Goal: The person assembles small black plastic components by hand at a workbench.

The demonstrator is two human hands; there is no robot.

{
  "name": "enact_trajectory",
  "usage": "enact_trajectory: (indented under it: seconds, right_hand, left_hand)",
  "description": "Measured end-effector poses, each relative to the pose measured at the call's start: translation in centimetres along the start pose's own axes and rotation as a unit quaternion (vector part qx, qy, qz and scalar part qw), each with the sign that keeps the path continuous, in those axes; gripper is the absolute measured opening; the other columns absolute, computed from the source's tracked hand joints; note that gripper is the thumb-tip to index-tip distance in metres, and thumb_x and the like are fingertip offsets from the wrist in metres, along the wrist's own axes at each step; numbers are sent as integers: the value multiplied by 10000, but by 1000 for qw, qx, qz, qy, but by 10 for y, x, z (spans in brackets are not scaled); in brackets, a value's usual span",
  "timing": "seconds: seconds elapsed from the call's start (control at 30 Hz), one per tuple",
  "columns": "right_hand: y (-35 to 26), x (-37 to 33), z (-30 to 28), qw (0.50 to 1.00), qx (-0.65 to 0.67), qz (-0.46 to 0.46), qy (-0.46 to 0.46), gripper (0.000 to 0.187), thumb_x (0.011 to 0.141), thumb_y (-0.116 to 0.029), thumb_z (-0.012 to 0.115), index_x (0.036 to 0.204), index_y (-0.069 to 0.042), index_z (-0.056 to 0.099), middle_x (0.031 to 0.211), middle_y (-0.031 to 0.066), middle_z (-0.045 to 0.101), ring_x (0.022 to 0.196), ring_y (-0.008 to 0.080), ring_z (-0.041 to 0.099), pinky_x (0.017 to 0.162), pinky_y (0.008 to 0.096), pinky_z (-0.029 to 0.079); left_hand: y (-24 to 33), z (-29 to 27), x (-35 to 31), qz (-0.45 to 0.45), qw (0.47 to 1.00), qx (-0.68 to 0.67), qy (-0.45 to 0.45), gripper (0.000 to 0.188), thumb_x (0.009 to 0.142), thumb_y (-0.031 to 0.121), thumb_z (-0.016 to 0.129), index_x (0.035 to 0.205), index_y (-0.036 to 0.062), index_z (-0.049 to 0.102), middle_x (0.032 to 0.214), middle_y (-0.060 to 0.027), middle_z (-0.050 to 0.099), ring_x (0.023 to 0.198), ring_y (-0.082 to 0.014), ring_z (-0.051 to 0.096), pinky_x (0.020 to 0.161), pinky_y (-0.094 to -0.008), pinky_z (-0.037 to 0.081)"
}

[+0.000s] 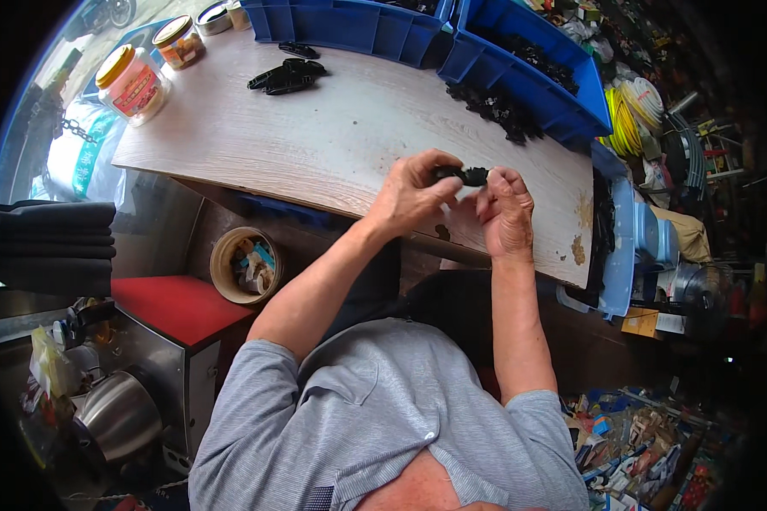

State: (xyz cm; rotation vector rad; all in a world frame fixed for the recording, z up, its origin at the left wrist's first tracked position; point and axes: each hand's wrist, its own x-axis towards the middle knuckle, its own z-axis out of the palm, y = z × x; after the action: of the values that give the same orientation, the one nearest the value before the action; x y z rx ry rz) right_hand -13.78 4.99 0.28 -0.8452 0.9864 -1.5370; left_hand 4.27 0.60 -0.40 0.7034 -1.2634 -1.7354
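Above the near part of the whitish wood-grain table (pixel 349 136), my two hands meet at a small dark piece. My left hand (pixel 409 192) is closed, its thumb and fingers pinching one end of a black plastic part (pixel 475 176). From the other side my right hand (pixel 509 213) grips the part's right end between thumb and fingertips. Whether it is one piece or two joined pieces I cannot tell. Farther left lie several finished-looking long black parts (pixel 285 78) in a small group, with a single one (pixel 299 50) just behind them.
Two blue bins (pixel 349 34) (pixel 528 81) stand along the far edge; a heap of small black pieces (pixel 496 111) spills before the right one. Jars (pixel 134 89) (pixel 179 43) sit at the far left. Below the table's left side is a waste bucket (pixel 245 266) near a red-topped cabinet (pixel 179 307).
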Motion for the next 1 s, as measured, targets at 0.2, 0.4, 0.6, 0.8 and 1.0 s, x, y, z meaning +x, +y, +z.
enact_trajectory:
  seconds: [0.2,0.4,0.6,0.8,1.0]
  right_hand:
    - [2,-2,-2,999,15,16,27,103,892,-110,735,981,-94,686,804,17,677,568,104,567,523,195,450]
    - [6,1,-6,999,6,27,16,122,887,-98,739,995,-83,684,804,-3,664,573,75,556,544,203,469]
    - [-6,-4,13,997,-37,28,55,130,877,-141,749,955,-89,658,722,-32,609,539,53,507,546,204,452]
    - [-17,0,12,980,-170,107,7,227,913,-296,659,842,-86,608,599,-27,498,453,61,418,459,207,363]
    - [-5,-4,15,985,-164,37,26,283,915,-304,629,727,-121,523,515,-37,424,415,61,381,429,224,373]
  left_hand:
    - [0,13,0,-5,999,-35,-14,251,899,81,680,1119,-34,645,887,-42,683,758,-84,638,684,-236,532]
    - [7,16,1,7,1000,-20,20,246,908,119,687,1079,-55,653,864,-49,677,727,-68,629,649,-212,520]
    - [7,18,8,-63,995,-42,68,231,906,161,694,947,-63,660,800,-86,679,641,-102,652,574,-225,547]
    - [8,18,4,-50,988,-102,100,169,865,112,677,875,-56,653,734,-77,656,586,-95,620,525,-230,529]
    - [12,17,0,-50,994,-77,62,164,897,126,660,903,-38,661,751,-64,659,599,-81,616,555,-233,531]
